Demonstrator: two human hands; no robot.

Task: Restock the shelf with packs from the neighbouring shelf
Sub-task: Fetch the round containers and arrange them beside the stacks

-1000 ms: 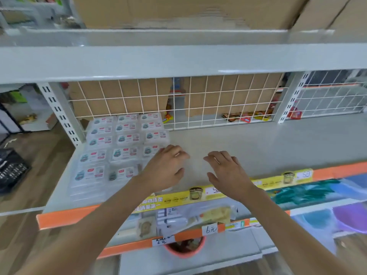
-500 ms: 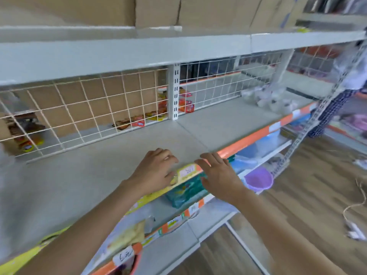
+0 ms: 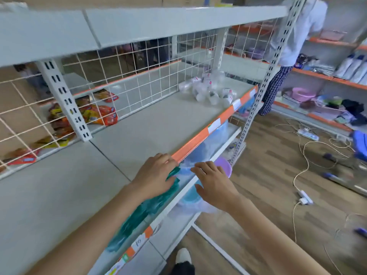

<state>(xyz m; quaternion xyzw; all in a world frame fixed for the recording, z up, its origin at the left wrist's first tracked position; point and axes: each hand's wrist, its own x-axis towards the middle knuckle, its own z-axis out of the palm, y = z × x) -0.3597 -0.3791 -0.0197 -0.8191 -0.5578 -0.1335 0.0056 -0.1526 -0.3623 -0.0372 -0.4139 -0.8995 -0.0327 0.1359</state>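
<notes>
Clear packs (image 3: pixel 208 92) far end, well beyond both hands' fingers (image 3: pixel 164 158).

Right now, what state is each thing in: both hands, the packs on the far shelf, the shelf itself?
left hand: open, fingers relaxed, empty, over the shelf's front edge
right hand: open, empty, off the edge
packs: loose heap, far right end of the shelf
shelf: bare between hands and packs

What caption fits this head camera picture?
Empty hands, left and right, reach along the shelf toward clear packs.
</notes>
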